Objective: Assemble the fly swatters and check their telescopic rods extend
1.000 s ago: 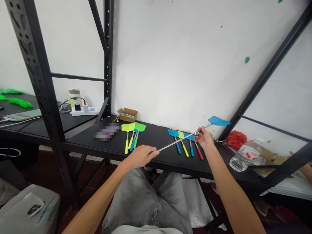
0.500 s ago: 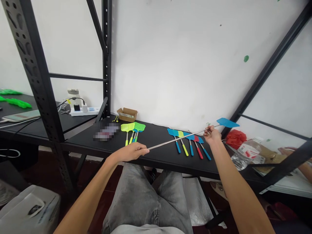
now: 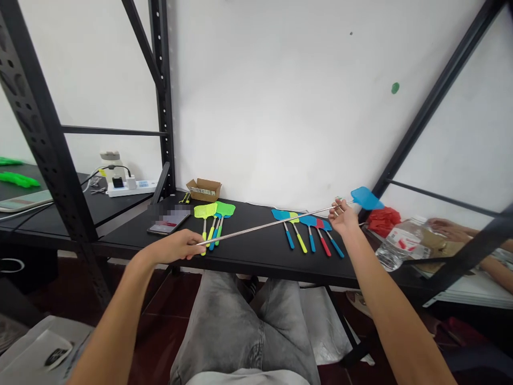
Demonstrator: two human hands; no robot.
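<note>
Over shelf (image 3: 252,254): held blue swatter (image 3: 366,198); bottle label (image 3: 404,239) illegible.

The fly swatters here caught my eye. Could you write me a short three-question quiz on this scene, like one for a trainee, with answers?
1. The blue swatter is held above the shelf by two hands. Which hand is nearer its broad, flat end?
2. True or false: the cardboard box stands nearer the wall than the phone does.
3. In the row of swatters lying on the right, how many handles are red? A) none B) one C) three

Key
1. The right hand; the left hand holds the opposite end.
2. True.
3. B.
</note>
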